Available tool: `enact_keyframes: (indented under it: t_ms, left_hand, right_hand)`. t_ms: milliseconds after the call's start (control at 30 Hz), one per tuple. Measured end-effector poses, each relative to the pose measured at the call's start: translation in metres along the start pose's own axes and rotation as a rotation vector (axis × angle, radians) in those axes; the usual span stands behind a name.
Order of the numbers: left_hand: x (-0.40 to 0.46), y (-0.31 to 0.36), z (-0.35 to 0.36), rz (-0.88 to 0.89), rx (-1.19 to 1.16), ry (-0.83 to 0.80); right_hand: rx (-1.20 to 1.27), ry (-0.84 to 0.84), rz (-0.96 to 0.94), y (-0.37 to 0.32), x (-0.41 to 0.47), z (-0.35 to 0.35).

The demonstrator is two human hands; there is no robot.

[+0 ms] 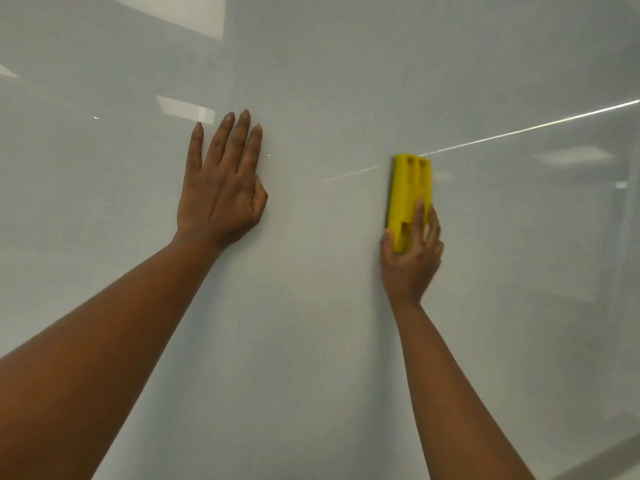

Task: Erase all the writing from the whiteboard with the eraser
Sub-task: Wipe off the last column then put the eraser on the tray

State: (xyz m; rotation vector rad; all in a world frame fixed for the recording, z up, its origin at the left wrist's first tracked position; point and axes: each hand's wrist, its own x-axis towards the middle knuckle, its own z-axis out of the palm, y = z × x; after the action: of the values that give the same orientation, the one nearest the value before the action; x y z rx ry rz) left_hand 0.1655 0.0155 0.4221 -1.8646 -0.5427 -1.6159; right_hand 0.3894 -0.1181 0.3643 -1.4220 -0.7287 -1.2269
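The glossy whiteboard (318,81) fills the whole view, and no writing shows on the part I can see. My right hand (410,258) grips the lower end of a yellow eraser (408,188), held upright with its dark felt side against the board. My left hand (221,188) lies flat on the board to the left, fingers pointing up and slightly spread, holding nothing. The two hands are well apart.
Reflections of ceiling lights and a thin bright streak (519,133) run across the board's surface. A darker band at the bottom right corner (606,459) may be the board's lower edge.
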Motion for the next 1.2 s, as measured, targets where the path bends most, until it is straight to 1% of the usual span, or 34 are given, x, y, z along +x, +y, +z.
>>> enact_keyframes:
  t_ms: [133,167,200,233,267,367,433,533,567,600,633,733,800,867,933,967,1033,1100,1200]
  left_hand:
    - [-0.005,0.002,0.0,0.002,0.02,-0.014]
    - [-0.007,0.002,0.0,0.0,0.029,-0.021]
    - [-0.007,0.003,0.0,-0.003,0.039,-0.027]
    - [-0.008,0.003,-0.001,-0.007,0.049,-0.031]
    - [-0.009,0.004,-0.001,-0.012,0.057,-0.037]
    - [-0.01,0.005,-0.001,-0.021,0.068,-0.051]
    - [-0.012,0.005,-0.001,-0.021,0.066,-0.06]
    - [-0.018,0.005,-0.001,-0.014,0.059,-0.061]
    - [-0.021,0.005,-0.001,-0.01,0.059,-0.06]
    - [-0.024,0.005,-0.001,-0.007,0.057,-0.061]
    - [-0.027,0.006,0.0,-0.003,0.056,-0.062]
    - [-0.041,0.006,0.0,0.019,0.06,-0.071]
    - [-0.049,0.006,0.0,0.035,0.064,-0.073]
    - [-0.054,0.006,0.001,0.041,0.063,-0.072]
    - [-0.055,0.007,0.0,0.04,0.056,-0.066]
    - [-0.056,0.007,0.0,0.039,0.047,-0.065]
    - [-0.057,0.009,-0.001,0.032,0.032,-0.071]
    - [-0.059,0.012,-0.004,0.024,0.021,-0.083]
    - [-0.06,0.01,-0.008,0.033,0.017,-0.1]
  right_hand:
    - [0.014,0.072,0.427,0.018,-0.025,-0.001]
    - [0.028,0.078,0.488,0.015,-0.033,0.0]
    - [0.046,0.086,0.503,0.01,-0.041,0.001]
    - [0.062,0.09,0.468,0.005,-0.051,0.001]
    - [0.069,0.088,0.392,-0.001,-0.063,0.001]
    - [0.054,0.029,0.114,-0.012,-0.104,-0.002]
    - [0.034,-0.041,-0.022,-0.008,-0.124,-0.007]
    - [-0.063,-0.106,-0.178,0.018,-0.128,-0.016]
    - [-0.098,-0.109,-0.18,0.028,-0.125,-0.019]
    - [-0.12,-0.097,-0.136,0.039,-0.122,-0.022]
    - [-0.119,-0.077,-0.052,0.051,-0.12,-0.024]
    - [-0.052,-0.004,0.282,0.08,-0.124,-0.032]
    - [-0.016,0.023,0.468,0.088,-0.132,-0.033]
    - [0.008,0.046,0.622,0.083,-0.139,-0.031]
    - [0.029,0.072,0.713,0.068,-0.142,-0.026]
    - [0.044,0.084,0.721,0.059,-0.143,-0.024]
    - [0.072,0.093,0.668,0.038,-0.148,-0.019]
    - [0.094,0.084,0.561,0.014,-0.155,-0.015]
    - [0.118,0.053,0.349,-0.021,-0.163,-0.009]
